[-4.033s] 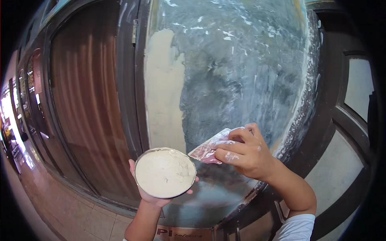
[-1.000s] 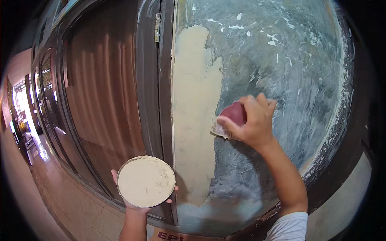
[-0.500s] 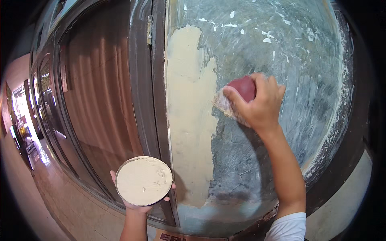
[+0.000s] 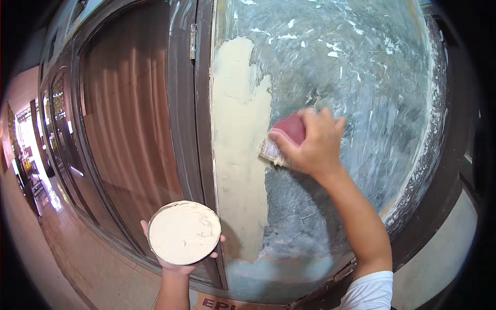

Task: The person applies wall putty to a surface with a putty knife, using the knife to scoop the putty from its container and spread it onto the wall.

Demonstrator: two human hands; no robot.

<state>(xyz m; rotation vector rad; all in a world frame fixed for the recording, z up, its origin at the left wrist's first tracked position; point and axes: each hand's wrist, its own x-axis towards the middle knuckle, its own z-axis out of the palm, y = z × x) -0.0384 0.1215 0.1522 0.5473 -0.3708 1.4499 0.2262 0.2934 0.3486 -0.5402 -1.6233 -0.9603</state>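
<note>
My left hand (image 4: 175, 267) holds a round, shallow container of cream putty (image 4: 183, 232) from underneath, level with the lower part of the door. My right hand (image 4: 315, 144) grips a putty spreader (image 4: 289, 129) with a maroon upper part and a putty-smeared lower edge. The spreader is against the mottled grey-blue wall (image 4: 372, 103), right at the ragged border of a tall cream putty band (image 4: 237, 129). That band runs beside the dark door frame, and white flecks mark the bare wall higher up. The hand and spreader are slightly blurred.
A dark-framed door (image 4: 178, 129) with a hinge and a curtained pane (image 4: 129, 129) stands at left. Beyond it a bright tiled walkway (image 4: 67, 222) holds indistinct objects. At right is dark panelled woodwork (image 4: 454, 155). A sign with printing (image 4: 243, 305) lies along the bottom edge.
Since four seconds ago, my right hand has risen from beside the container onto the wall and the container has shifted left. In the last half second the spreader has moved down and left.
</note>
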